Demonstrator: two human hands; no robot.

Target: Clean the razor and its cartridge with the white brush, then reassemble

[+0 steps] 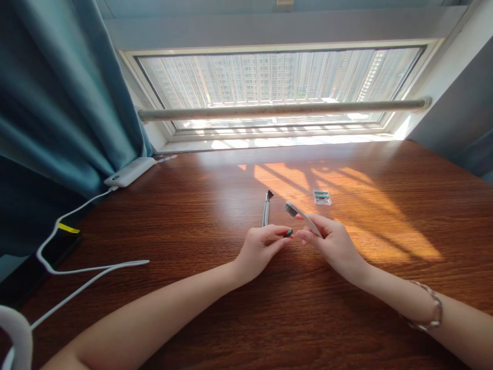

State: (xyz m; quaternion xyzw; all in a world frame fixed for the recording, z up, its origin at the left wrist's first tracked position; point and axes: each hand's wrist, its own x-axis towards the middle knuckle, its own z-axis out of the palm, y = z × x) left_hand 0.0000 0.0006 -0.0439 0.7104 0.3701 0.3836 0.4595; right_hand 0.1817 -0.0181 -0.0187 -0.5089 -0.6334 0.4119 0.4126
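Observation:
Between the thumb and fingers of my left hand (262,252) is a small dark razor cartridge (288,233) with a green strip. My right hand (337,244) grips a pale-handled toothbrush (308,222), its grey bristles at the upper left, just above the cartridge but apart from it. A razor handle (266,209) lies on the table beyond my left hand, its dark end pointing away from me. Farther right, a clear case (322,197) with green-striped cartridges rests on the wood.
The brown wooden table (192,205) runs up to a window with a horizontal pipe (285,110). At the left are a white power bank (131,172), a white cable (84,270), a dark device (42,267) with a yellow strip, and a blue curtain (65,77).

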